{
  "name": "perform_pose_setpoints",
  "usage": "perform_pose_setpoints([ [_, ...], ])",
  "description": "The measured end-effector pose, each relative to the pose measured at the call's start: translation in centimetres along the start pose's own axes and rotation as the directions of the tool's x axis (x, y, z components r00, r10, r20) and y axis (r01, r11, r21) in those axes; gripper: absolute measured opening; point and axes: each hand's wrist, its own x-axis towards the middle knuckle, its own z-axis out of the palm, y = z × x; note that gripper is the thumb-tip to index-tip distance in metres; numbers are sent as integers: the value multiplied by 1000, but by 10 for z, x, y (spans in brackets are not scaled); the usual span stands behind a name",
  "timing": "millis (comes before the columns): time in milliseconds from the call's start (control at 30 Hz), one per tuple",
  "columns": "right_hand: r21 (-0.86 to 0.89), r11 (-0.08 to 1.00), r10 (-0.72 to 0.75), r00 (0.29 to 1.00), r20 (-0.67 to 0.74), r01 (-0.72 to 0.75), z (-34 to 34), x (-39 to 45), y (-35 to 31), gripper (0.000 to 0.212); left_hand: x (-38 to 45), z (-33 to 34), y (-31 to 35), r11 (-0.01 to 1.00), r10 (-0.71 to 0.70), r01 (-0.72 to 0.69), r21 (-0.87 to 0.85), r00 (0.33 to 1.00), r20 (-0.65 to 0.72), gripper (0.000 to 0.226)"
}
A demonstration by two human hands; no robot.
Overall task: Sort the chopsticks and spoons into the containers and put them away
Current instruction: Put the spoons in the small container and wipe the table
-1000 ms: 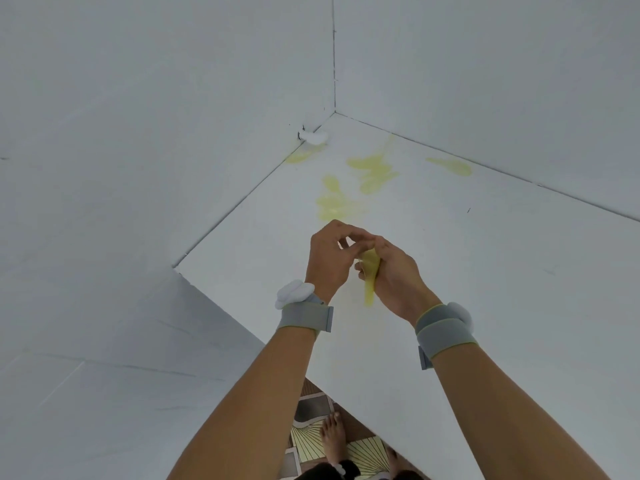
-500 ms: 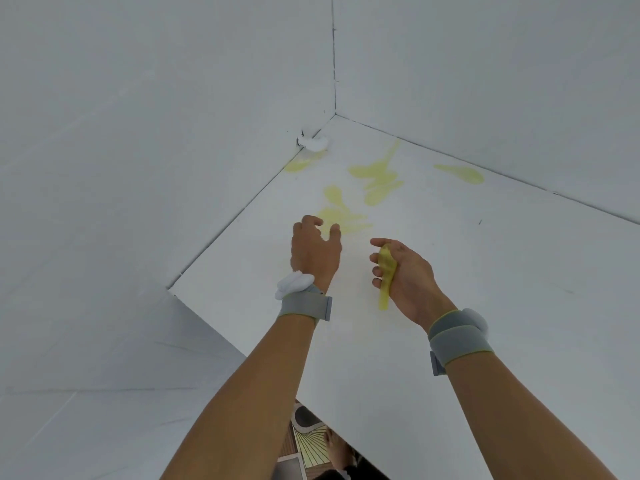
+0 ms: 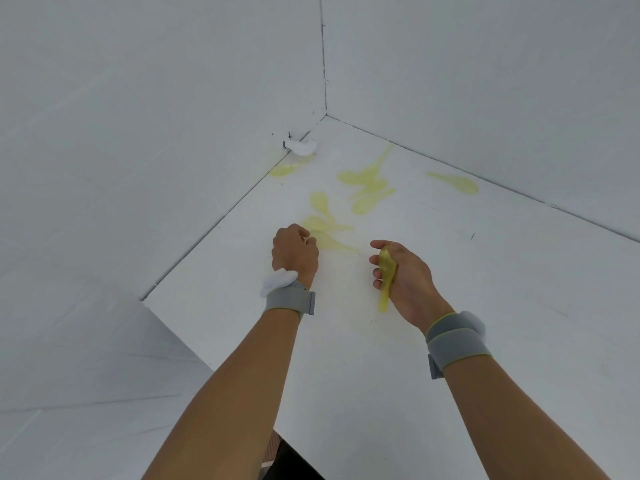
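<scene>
Bare white table (image 3: 485, 306) lies open rightward; scattered yellow spoons (image 3: 367, 185) (some overlapping) and walls (image 3: 138, 133) crowd the corner.

Even, diffuse light is washing the white bench (image 3: 485, 306) flat; shadows are staying faint. Wide-angle bending is showing along edges; detail is looking soft.

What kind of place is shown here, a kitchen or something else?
Probably not a kitchen but a staged recording corner: a plain white table set against bare white walls, with only translucent yellow spoons scattered on it. The right hand holds one spoon. No containers or chopsticks are visible.
</scene>
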Motion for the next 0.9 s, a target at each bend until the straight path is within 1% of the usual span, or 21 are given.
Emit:
perform_pose_setpoints([
  [167,9,1000,5,1000,-8,-5,-2,2,-1,37,8,-6,4,987,19,-15,-157,1000,22,9],
  [267,17,1000,3,1000,-21,-3,-1,4,-3,37,24,-10,9,982,3,0,-188,1000,12,9],
  [367,20,1000,-8,999,-36,9,0,8,-5,38,40,-10,16,992,-24,28,-127,999,29,11],
  [467,10,1000,-9,999,-49,10,3,11,-6,38,48,-10,17,998,-42,47,-51,995,92,24],
  [567,1,1000,-3,999,-52,3,7,14,-6,37,52,-10,15,1000,-14,17,-22,991,134,23],
  [667,-3,1000,-4,999,-51,4,11,17,-8,36,56,-12,17,999,-24,27,-17,987,159,23],
  [733,-9,1000,-8,999,-47,7,13,18,-10,36,58,-13,19,1000,7,-4,-13,982,187,21],
  [900,-52,999,-17,999,-44,14,21,20,-12,36,59,-19,16,984,180,-172,-55,954,238,22],
])
